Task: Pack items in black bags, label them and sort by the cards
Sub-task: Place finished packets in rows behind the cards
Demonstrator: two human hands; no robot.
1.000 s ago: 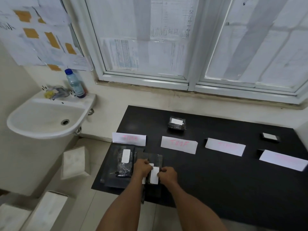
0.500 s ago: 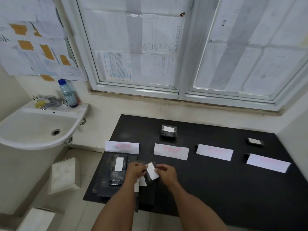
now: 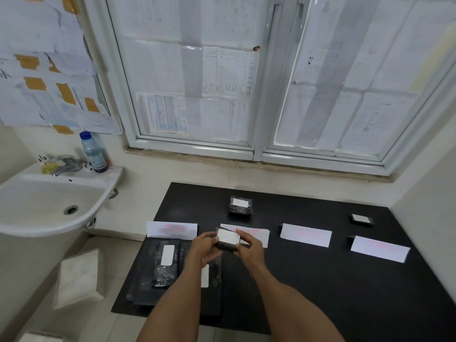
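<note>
we hold the labelled black packet (image 3: pixel 228 243) above the table (image 3: pixel 320 280), just over the second card (image 3: pixel 261 234) from the left edge, likely to check it against that card. its label (image 3: pixel 228 236) faces up; long axis runs left to right. left hand (image 3: pixel 204 250) and right hand (image 3: pixel 250 249) pinch its short ends, fingers curled.

A black packet (image 3: pixel 225 246), white label (image 3: pixel 228 237) upward, is sitting in the grip; pink-lettered cards (image 3: pixel 172 229) are lying just beyond, a labelled bag (image 3: pixel 165 265) leftward.
</note>
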